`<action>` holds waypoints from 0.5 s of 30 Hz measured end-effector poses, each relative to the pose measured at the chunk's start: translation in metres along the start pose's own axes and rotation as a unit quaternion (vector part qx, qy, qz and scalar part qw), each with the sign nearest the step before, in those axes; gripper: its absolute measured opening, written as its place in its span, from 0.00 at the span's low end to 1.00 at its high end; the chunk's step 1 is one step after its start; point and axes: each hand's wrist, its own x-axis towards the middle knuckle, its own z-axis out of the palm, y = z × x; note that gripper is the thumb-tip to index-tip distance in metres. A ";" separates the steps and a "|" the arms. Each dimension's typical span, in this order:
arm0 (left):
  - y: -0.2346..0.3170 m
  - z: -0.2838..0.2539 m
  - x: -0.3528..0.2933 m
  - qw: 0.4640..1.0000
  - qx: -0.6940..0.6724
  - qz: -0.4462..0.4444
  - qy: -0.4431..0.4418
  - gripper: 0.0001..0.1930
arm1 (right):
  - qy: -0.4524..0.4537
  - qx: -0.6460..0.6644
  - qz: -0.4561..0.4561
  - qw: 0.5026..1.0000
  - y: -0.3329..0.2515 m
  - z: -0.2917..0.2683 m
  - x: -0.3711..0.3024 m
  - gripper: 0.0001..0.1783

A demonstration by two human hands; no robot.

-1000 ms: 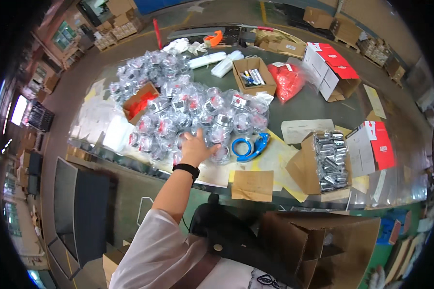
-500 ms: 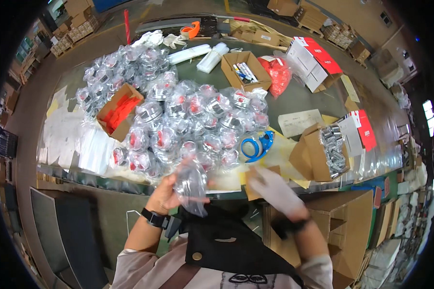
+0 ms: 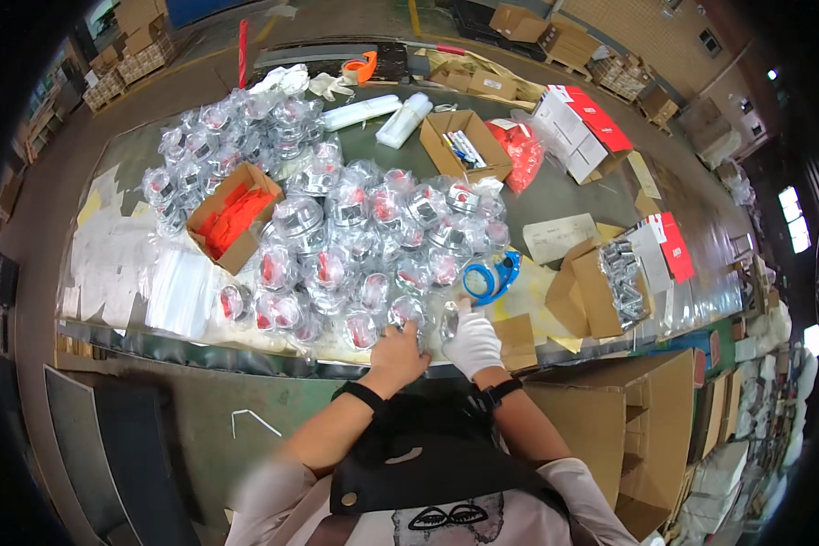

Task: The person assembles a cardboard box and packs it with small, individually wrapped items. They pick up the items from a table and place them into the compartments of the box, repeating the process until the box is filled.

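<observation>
Nearest us, our bare left hand (image 3: 399,353) and white-gloved right hand (image 3: 472,341) meet at the near edge of the bench (image 3: 601,196), fingers closed together around one clear crinkly bagged part (image 3: 448,320). We judge this to be the bagging step; the next move likely calls for steady pinching of slippery film. Just beyond lie blue-handled scissors (image 3: 491,276), then the heap of glossy round bagged parts (image 3: 355,237), and a cardboard box of orange pieces (image 3: 234,217) on the left.

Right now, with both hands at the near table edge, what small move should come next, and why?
Probably press the clear bagged part flat and close its open end. The bare left hand and gloved right hand both rest on it, and it lies apart from the pile of sealed bags.
</observation>
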 end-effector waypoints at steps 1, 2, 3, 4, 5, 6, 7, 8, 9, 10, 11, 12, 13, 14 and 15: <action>0.002 0.000 -0.002 1.000 0.005 0.003 0.004 0.35 | -0.006 -0.005 -0.014 1.000 0.008 -0.001 -0.008 0.45; 0.003 -0.001 -0.001 1.000 0.013 0.007 0.008 0.34 | -0.011 -0.008 -0.028 1.000 0.009 -0.009 -0.014 0.45; 0.002 -0.002 -0.002 1.000 0.015 0.010 0.011 0.34 | 0.017 0.028 -0.020 0.999 0.005 -0.018 -0.020 0.43; -0.002 -0.002 -0.003 1.000 0.016 0.013 0.014 0.33 | 0.053 0.051 -0.042 0.996 0.000 -0.027 -0.021 0.40; -0.004 -0.003 -0.004 1.000 0.019 0.015 0.017 0.33 | 0.089 0.074 -0.065 0.991 -0.007 -0.037 -0.019 0.38; -0.005 -0.004 -0.004 0.999 0.019 0.015 0.021 0.33 | 0.123 0.099 -0.085 0.984 -0.013 -0.042 -0.015 0.36; -0.005 -0.004 -0.003 0.999 0.020 0.016 0.026 0.33 | 0.082 0.118 -0.062 0.988 -0.022 -0.048 -0.001 0.32; -0.005 -0.003 -0.001 0.999 0.023 0.020 0.029 0.33 | 0.084 0.112 -0.076 0.987 -0.024 -0.043 0.015 0.29; -0.004 -0.001 0.002 0.999 0.019 0.022 0.039 0.32 | 0.088 0.105 -0.083 0.987 -0.020 -0.032 0.033 0.26; -0.009 0.004 0.006 0.998 0.019 0.026 0.047 0.32 | 0.092 0.100 -0.087 0.987 -0.018 -0.022 0.046 0.23; -0.014 0.009 0.010 0.998 0.020 0.035 0.052 0.32 | 0.075 0.100 -0.089 0.988 -0.020 -0.015 0.056 0.23; -0.015 0.013 0.012 0.996 0.005 0.052 0.067 0.30 | 0.064 0.095 -0.073 0.991 -0.014 -0.015 0.060 0.23; -0.012 0.017 0.015 0.996 -0.019 0.058 0.060 0.31 | 0.009 0.107 -0.060 0.992 -0.007 -0.025 0.057 0.24; -0.019 0.026 0.019 0.993 -0.027 0.070 0.086 0.32 | -0.045 0.127 -0.047 0.990 0.003 -0.042 0.050 0.25; -0.033 0.036 0.026 0.982 -0.048 0.122 0.137 0.32 | -0.023 0.226 -0.054 0.972 0.018 -0.058 0.024 0.28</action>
